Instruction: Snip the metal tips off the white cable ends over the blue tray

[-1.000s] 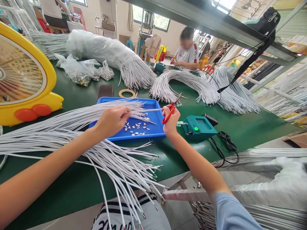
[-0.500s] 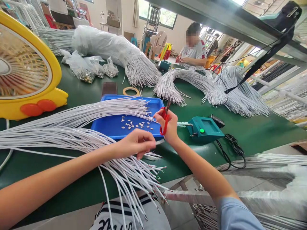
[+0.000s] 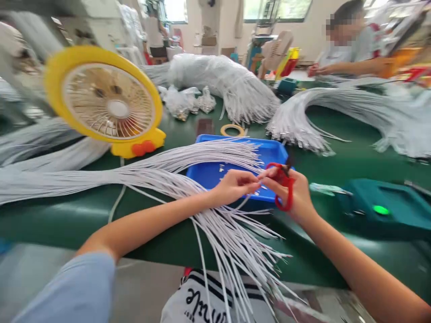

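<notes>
My left hand is closed in a pinch on one white cable, whose end comes up between the fingertips. My right hand has red-handled scissors hooked in it, dark blades pointing away. Its thumb and forefinger meet my left fingertips at the cable's end; what they pinch there is too small to tell. Beneath both hands is a blue tray with small pale pieces, partly hidden. One bundle of white cables lies across the tray; another bundle fans out over the table's front edge.
A yellow fan stands at the left. Right of my hands sits a green device with a lit button. Behind the tray are a tape roll, bags of small parts and more cable bundles. A person sits across the table.
The view has swung left and levelled, so things appear further right. My hands have come together, right fingertips now meeting the left at the cable's end. The scissors stay in my right hand.
</notes>
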Available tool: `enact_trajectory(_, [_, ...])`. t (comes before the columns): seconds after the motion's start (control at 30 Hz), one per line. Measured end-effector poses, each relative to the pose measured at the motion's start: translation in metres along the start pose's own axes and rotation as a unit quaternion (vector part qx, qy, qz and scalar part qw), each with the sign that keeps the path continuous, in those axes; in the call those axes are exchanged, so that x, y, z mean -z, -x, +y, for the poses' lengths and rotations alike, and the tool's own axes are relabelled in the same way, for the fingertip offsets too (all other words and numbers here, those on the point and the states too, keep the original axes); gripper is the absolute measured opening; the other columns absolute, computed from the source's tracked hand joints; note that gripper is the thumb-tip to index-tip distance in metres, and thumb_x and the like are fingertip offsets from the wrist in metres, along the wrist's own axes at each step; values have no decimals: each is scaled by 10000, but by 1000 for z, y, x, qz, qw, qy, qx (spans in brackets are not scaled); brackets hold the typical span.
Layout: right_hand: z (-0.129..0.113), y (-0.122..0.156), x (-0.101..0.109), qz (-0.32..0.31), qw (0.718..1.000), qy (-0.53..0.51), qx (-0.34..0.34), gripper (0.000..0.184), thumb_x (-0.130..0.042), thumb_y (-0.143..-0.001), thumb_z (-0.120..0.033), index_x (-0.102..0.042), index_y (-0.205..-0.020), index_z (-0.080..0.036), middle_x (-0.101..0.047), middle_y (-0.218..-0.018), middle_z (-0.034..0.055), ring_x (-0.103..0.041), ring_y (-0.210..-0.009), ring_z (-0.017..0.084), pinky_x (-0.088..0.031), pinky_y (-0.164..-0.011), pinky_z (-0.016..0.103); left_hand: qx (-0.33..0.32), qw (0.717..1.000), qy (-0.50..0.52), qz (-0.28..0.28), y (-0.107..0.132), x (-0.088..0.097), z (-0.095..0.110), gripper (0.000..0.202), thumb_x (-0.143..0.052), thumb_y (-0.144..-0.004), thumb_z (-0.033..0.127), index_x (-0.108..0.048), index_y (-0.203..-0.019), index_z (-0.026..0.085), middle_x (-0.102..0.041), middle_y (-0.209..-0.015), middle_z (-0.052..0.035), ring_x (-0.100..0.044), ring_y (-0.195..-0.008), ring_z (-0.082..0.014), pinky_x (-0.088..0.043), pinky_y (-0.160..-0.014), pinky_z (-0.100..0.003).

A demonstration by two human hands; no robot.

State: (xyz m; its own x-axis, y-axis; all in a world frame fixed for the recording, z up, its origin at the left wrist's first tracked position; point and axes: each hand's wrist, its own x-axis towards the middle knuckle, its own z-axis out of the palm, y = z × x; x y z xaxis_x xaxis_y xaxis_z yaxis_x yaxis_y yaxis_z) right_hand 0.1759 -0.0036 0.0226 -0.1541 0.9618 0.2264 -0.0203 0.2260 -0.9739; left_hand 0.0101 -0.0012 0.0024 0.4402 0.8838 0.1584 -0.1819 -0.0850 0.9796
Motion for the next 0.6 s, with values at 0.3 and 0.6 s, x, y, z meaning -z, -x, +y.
enact_trajectory(0.3, [2, -5, 4, 9, 999, 17, -35, 329, -852, -510, -325, -586, -663, -207, -637, -715, 30, -636, -665, 171, -537, -648, 299, 46, 995, 81, -43, -8, 9, -6, 448, -811, -559, 435, -670, -784, 73, -615, -667, -21, -536, -629, -86, -433, -648, -239])
enact_trajectory(0.6, [7, -2, 2, -12, 1000, -2, 2, 324, -829, -567, -283, -540, -683, -191, -602, -661, -16, -606, -619, 137, -503, -634, 293, 76, 996, 44, -30, 1, 5, 3, 377, -726, -688, 428, -650, -710, 59, -581, -587, -4, -395, -471, -17, -237, -446, -173])
